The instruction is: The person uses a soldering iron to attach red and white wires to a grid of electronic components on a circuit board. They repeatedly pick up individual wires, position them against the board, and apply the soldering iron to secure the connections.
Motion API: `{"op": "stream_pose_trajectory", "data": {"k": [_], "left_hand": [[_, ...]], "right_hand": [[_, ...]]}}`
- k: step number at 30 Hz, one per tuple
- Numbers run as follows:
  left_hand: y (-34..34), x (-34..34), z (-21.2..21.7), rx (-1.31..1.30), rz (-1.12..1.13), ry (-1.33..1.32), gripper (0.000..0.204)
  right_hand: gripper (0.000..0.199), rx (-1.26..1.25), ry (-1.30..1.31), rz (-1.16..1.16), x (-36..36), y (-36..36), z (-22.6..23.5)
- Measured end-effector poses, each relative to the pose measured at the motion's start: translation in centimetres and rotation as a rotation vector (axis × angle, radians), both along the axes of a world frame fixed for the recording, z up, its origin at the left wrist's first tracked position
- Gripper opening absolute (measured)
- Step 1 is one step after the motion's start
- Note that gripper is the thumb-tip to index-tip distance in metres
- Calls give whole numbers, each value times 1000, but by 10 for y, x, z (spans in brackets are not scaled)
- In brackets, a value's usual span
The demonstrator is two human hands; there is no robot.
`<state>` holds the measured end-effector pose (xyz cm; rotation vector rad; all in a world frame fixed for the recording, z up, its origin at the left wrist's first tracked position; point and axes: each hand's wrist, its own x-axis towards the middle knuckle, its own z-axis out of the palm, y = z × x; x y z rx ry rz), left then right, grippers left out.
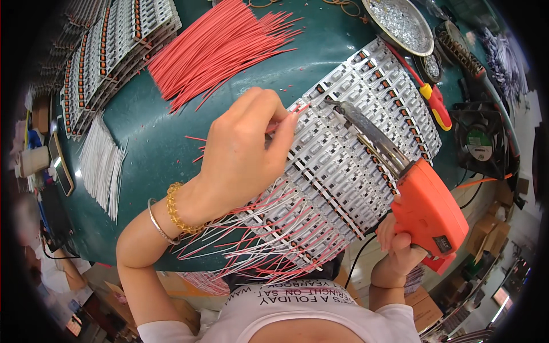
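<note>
Head view: left hand [243, 157] pinches a red wire [286, 119] onto the strip panel [343, 171], frame centre. Right hand [397, 251] grips the orange soldering gun [426, 208]. Tip should meet wire squarely at the pad.

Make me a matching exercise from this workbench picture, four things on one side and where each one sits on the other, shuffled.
Things
1. orange pistol-grip soldering gun
2. loose bundle of red wires
3. round metal dish of silvery scraps
4. sheaf of white wires

Places
A. top of the green table, beside the stacked strips
B. in the right hand, tip on the circuit strips
C. far edge, upper right
D. left of the left hand, near the table's edge

Pairs: 1-B, 2-A, 3-C, 4-D
</note>
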<state>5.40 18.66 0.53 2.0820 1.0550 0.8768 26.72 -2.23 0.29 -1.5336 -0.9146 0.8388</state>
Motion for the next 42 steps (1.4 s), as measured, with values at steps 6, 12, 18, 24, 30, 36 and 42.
{"op": "stream_pose_trajectory", "data": {"k": [6,12,18,24,30,36,42], "left_hand": [[-4,4,-1,91,-32,23,11],[-5,5,0,106,-46,87,12],[-6,5,-3,146,-56,88,12],[-6,5,-4,172,-55,94,12],[-7,6,-4,176,-58,90,12],[-6,4,0,172,-41,42,10],[-8,8,3,226,-46,-18,12]], "right_hand": [[82,-18,70,-47,-13,10,17],[82,-30,34,14,-10,9,13],[75,-15,-212,91,7,-14,-4],[77,-15,-289,72,8,-17,-9],[83,-3,-56,25,-8,-3,8],[83,24,20,-6,-14,7,14],[82,22,68,-21,-10,1,18]]}}
